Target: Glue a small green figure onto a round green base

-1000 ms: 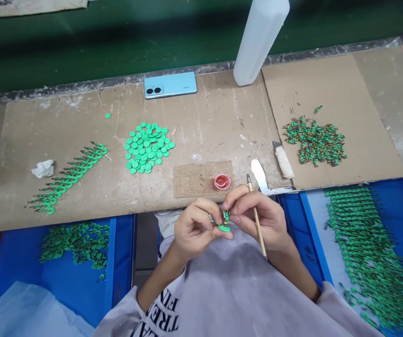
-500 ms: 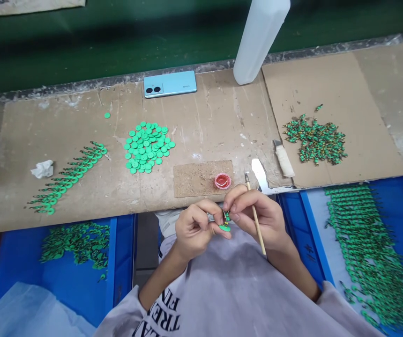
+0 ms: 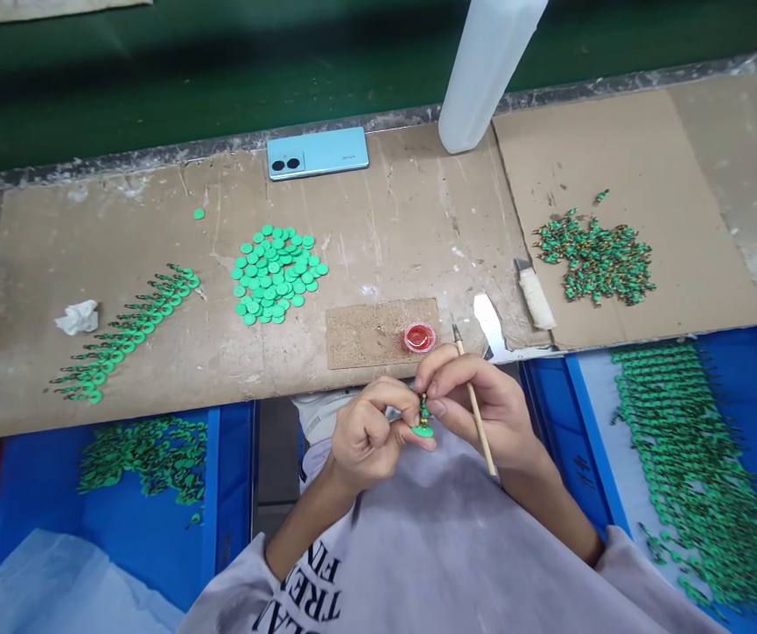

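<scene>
A small green figure on a round green base is held between both hands, just off the bench's front edge. My left hand pinches the base between thumb and fingers. The fingertips of my right hand are closed on the figure's upper part, and the same hand carries a thin brush, its dark tip toward the bench. Just beyond the hands, a small cup of red liquid stands on a brown board.
Green discs, a row of based figures and a phone lie on the bench. Rightward are a white bottle, a blade, a wrapped knife and loose figures. Blue bins flank me.
The figure between my fingers now looks more upright on its base. The brush has shifted slightly left with my right hand, and the view has moved a little.
</scene>
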### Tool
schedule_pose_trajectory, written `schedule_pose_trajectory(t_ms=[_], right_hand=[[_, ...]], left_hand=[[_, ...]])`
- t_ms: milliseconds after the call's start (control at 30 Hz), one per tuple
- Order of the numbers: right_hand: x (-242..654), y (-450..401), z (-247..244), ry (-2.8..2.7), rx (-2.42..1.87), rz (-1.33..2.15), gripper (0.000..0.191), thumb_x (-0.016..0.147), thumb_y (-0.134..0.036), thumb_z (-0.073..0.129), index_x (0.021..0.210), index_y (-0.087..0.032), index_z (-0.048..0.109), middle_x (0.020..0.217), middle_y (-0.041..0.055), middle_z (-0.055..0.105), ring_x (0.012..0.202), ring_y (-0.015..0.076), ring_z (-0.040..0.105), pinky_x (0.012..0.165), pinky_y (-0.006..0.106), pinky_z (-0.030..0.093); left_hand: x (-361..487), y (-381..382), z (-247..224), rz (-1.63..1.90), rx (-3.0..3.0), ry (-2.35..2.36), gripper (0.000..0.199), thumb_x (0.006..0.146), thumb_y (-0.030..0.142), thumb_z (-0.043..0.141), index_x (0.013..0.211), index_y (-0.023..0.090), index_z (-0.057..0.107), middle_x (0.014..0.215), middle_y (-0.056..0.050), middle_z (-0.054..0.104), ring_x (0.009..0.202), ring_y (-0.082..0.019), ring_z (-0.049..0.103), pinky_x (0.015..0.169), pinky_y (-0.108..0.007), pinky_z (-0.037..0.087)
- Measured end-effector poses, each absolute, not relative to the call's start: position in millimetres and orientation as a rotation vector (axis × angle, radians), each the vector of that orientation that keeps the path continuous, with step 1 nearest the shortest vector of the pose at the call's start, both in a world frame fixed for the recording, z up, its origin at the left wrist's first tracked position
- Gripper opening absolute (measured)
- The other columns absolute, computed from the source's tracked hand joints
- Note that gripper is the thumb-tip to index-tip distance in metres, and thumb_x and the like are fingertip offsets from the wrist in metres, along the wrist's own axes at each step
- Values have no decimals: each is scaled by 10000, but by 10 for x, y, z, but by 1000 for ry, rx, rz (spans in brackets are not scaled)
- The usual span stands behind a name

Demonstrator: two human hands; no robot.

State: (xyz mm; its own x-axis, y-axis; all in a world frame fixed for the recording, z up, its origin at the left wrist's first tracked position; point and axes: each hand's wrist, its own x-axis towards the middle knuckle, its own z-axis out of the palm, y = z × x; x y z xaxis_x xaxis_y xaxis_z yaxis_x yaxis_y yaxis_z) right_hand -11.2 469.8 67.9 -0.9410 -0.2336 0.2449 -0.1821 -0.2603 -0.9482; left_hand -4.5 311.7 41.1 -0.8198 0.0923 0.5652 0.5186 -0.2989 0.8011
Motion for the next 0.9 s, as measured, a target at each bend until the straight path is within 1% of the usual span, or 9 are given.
schedule_pose_trajectory(t_ms=[100, 200, 367, 433, 567, 733, 800, 900], right_hand=[[-113, 4707, 675, 1867, -508, -2412, 93, 973, -193, 708, 1030, -264, 687, 989, 34, 668, 925, 175, 655, 799, 309, 559], [-109, 4729, 667, 1843, -491, -2405, 57, 981, -225, 704, 1022, -262, 688, 979, 37, 668, 873, 173, 651, 762, 311, 561], [-101, 4767, 659, 1862, -499, -2392, 112, 968, -172, 702, 1025, -268, 689, 982, 34, 669, 893, 174, 653, 778, 311, 559], [-99, 4769, 659, 1861, -506, -2395, 128, 964, -161, 699, 1031, -270, 689, 984, 33, 667, 905, 176, 653, 786, 313, 558], [-103, 4754, 659, 1849, -504, -2409, 114, 971, -171, 694, 1031, -268, 687, 986, 31, 662, 916, 172, 654, 803, 310, 557], [-121, 4753, 647, 1850, -538, -2410, 95, 977, -188, 693, 1039, -258, 680, 979, 34, 661, 874, 170, 653, 753, 304, 563], [-120, 4759, 642, 1868, -561, -2411, 105, 970, -178, 697, 1041, -254, 681, 978, 36, 663, 883, 172, 656, 764, 307, 567], [-102, 4766, 636, 1914, -558, -2394, 98, 973, -188, 699, 1044, -253, 681, 1001, 46, 672, 909, 182, 665, 791, 323, 579]], left_hand=[[-46, 3126, 416, -2184, -783, -1674, 459, 967, 108, 689, 726, 203, 309, 819, 22, 646, 741, -98, 617, 682, -242, 530], [-48, 3146, 409, -2223, -739, -1648, 453, 974, 144, 698, 730, 202, 320, 820, 23, 647, 729, -93, 624, 688, -242, 536], [-64, 3168, 408, -2265, -719, -1621, 436, 813, 99, 866, 794, 203, 443, 824, 42, 665, 717, -95, 658, 690, -230, 566], [-71, 3164, 416, -2249, -716, -1632, 414, 786, 101, 888, 827, 205, 489, 838, 40, 671, 719, -98, 666, 687, -231, 571], [-82, 3149, 430, -2248, -717, -1653, 382, 804, 114, 878, 849, 201, 509, 849, 37, 668, 727, -95, 667, 698, -227, 569], [-80, 3151, 409, -2246, -730, -1662, 358, 864, 146, 834, 801, 193, 485, 808, 39, 652, 701, -87, 651, 676, -221, 544], [-76, 3158, 401, -2246, -718, -1666, 352, 885, 126, 802, 782, 196, 473, 797, 31, 653, 700, -97, 651, 658, -226, 540], [-79, 3165, 410, -2250, -675, -1662, 376, 882, 93, 785, 755, 199, 448, 783, 23, 658, 686, -109, 648, 632, -231, 538]])
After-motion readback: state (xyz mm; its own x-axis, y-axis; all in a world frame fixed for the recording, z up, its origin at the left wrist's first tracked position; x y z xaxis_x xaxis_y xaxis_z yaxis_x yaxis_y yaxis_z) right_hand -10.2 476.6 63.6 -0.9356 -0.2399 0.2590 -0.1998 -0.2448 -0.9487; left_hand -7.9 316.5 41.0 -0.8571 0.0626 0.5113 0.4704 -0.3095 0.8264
